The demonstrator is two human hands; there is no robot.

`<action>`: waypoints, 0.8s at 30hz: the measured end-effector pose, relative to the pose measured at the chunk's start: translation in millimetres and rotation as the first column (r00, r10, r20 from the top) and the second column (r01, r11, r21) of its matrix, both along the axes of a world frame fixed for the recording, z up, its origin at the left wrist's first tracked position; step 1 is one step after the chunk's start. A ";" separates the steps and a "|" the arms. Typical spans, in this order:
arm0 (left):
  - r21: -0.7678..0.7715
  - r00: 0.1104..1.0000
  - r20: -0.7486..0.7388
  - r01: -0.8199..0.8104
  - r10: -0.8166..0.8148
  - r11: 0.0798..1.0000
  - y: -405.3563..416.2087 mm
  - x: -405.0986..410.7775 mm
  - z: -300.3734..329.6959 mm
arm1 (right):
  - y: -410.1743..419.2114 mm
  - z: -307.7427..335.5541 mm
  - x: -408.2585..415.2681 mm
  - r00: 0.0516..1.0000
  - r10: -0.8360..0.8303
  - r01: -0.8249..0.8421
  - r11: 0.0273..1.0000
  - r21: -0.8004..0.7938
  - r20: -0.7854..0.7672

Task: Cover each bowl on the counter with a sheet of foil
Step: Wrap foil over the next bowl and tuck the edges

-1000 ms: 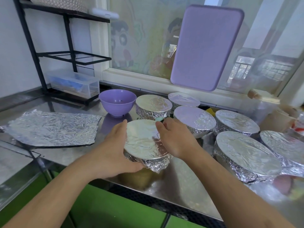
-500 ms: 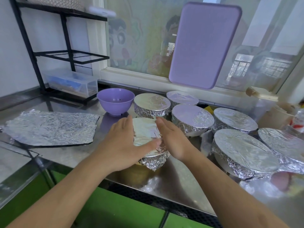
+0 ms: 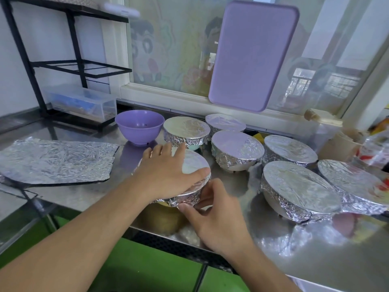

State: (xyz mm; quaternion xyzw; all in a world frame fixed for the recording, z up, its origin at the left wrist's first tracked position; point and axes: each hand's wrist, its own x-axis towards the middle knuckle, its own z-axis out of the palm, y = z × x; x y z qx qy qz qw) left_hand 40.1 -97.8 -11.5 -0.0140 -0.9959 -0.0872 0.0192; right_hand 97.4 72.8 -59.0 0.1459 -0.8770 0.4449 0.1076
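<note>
From the head camera, the left hand (image 3: 168, 175) lies flat, fingers straight, pressing the foil top of the near bowl (image 3: 195, 165) at the counter (image 3: 242, 186) edge. The right hand (image 3: 216, 216), just below it, pinches the crimped foil at the bowl's rim. Beyond the left fingertips sits an uncovered purple bowl (image 3: 139, 127); left of that hand lies a loose foil sheet (image 3: 54, 161).

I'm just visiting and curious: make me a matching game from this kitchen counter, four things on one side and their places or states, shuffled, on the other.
Things:
1. purple bowl
2. loose foil sheet
3. purple board
4. left hand

Places or states:
A. leans against the window
B. lies flat at the counter's left
C. presses on a foil-covered bowl
D. stands uncovered

Pairs: 1-D, 2-B, 3-A, 4-C
</note>
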 end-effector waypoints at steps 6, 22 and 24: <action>-0.018 1.000 0.026 -0.017 0.017 1.000 1.0 0.4 2.9 | -7.8 -3.0 -3.4 0.992 -0.072 0.081 0.993 -0.081 0.107; -0.048 1.000 0.011 -0.018 0.018 0.999 2.2 -0.5 2.5 | -8.8 -24.9 2.4 0.937 -0.115 0.196 0.955 0.221 -0.331; -0.047 1.000 0.012 -0.014 0.015 0.999 2.0 -0.8 2.6 | -5.7 -25.7 -1.9 0.956 -0.105 0.161 0.968 0.192 -0.272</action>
